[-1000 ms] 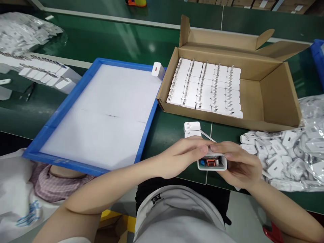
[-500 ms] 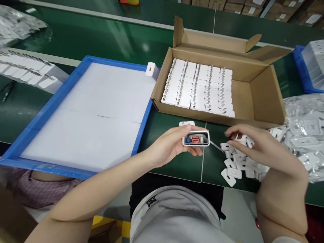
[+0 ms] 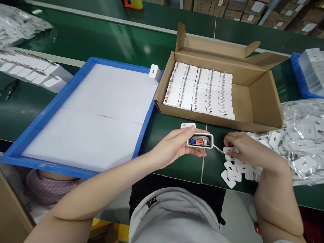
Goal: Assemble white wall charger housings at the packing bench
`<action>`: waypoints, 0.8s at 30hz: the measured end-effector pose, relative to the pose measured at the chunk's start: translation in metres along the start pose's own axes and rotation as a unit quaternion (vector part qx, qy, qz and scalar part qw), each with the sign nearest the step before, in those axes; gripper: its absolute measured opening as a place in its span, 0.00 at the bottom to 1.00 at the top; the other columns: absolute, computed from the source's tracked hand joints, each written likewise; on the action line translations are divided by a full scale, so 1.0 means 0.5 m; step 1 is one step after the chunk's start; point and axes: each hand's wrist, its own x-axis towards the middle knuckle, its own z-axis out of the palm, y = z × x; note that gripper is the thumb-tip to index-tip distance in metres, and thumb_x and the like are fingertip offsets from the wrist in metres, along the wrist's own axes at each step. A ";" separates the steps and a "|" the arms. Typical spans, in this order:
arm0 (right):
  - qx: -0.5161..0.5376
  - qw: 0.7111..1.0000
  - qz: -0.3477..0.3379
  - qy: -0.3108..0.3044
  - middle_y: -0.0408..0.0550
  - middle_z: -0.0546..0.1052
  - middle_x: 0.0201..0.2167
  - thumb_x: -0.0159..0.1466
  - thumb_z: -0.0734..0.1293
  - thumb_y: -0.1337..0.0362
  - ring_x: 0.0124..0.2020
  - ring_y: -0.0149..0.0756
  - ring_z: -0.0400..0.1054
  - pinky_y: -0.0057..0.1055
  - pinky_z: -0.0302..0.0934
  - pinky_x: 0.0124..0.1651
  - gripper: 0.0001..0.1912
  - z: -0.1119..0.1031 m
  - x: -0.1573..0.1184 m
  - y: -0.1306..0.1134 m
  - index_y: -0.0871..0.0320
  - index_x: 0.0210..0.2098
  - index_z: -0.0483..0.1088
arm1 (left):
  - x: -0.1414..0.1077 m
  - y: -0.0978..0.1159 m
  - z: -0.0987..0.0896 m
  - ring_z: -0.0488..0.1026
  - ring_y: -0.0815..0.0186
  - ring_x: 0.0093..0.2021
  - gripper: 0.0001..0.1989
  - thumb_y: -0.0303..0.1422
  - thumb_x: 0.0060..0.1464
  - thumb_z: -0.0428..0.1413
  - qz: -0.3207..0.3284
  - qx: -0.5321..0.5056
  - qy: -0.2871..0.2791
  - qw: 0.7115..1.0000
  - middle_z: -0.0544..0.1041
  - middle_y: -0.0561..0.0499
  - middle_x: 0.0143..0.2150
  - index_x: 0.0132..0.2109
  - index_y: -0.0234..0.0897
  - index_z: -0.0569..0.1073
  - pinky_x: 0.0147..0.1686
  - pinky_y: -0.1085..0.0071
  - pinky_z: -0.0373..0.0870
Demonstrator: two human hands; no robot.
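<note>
Left hand (image 3: 174,150) grips open charger shell (image 3: 200,140) above near table edge, circuit board showing. Right hand (image 3: 243,148), fingers pinching a white cover plate (image 3: 229,149) from the loose pile; likely next: seat it squarely on the shell

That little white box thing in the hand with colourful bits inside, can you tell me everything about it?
The small white plastic charger shell is a rounded rectangular casing, open on the side facing the camera. Inside sit a red part, a blue part and some grey metal. The left hand holds it level just above the green table, thumb on top, fingers underneath. The right hand does not touch it; it rests on small white plastic cover plates.
</note>
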 end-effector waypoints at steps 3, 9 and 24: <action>0.036 0.998 0.008 0.054 0.45 0.74 0.32 0.60 0.63 0.71 0.32 0.40 0.70 0.34 0.62 0.32 0.05 -0.018 -0.001 -0.017 0.55 0.31 0.65 | 0.000 -0.006 -0.002 0.78 0.60 0.38 0.22 0.45 0.61 0.57 -0.002 -0.011 -0.002 1.000 0.78 0.40 0.43 0.50 0.28 0.76 0.44 0.63 0.74; 0.149 0.863 -0.053 0.481 0.46 0.79 0.39 0.61 0.69 0.73 0.38 0.44 0.75 0.40 0.70 0.36 0.15 -0.025 0.002 -0.106 0.51 0.46 0.74 | -0.001 -0.025 0.007 0.78 0.62 0.39 0.25 0.47 0.56 0.60 -0.003 0.007 0.024 1.000 0.77 0.42 0.43 0.49 0.28 0.76 0.48 0.60 0.73; 0.018 0.868 -0.203 0.453 0.61 0.75 0.48 0.65 0.61 0.76 0.46 0.46 0.69 0.40 0.66 0.42 0.28 0.052 0.039 -0.204 0.67 0.65 0.58 | 0.005 -0.064 0.021 0.71 0.65 0.45 0.23 0.50 0.59 0.55 0.030 0.062 0.014 0.998 0.74 0.47 0.42 0.48 0.33 0.77 0.48 0.68 0.72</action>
